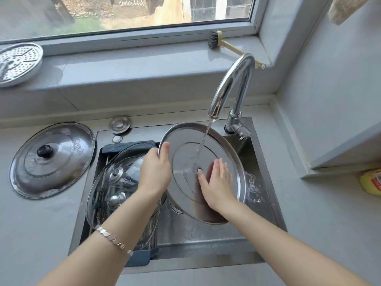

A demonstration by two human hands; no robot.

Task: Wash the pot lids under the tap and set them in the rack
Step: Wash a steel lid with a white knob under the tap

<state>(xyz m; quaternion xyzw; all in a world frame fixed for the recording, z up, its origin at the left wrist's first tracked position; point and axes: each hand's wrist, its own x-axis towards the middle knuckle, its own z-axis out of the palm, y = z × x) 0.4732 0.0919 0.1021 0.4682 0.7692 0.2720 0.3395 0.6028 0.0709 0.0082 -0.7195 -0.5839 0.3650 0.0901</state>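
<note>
Steel lid (185, 182), tilted with its underside up, is held over the sink (206, 234) under the tap (231, 85), whose running stream lands near the lid's centre. The left hand (155, 172) grips the lid's far-left rim, thumb on the inner face and fingers wrapped behind it. The right hand (216, 182) lies flat on the inner face near the centre, fingers straight and close together, pinching nothing. Water spills off the lid's right edge into the basin. Just left of this lid, a dark rack (142, 259) sits in the left part of the sink and holds glass lids (115, 182) leaning on edge. On the counter further left lies another steel lid with a black knob (52, 159), flat and knob up. On the far windowsill rest a perforated steamer plate (18, 62) at left and a dish brush (226, 46) at right. A yellow bottle (371, 181) stands at the right edge.
</note>
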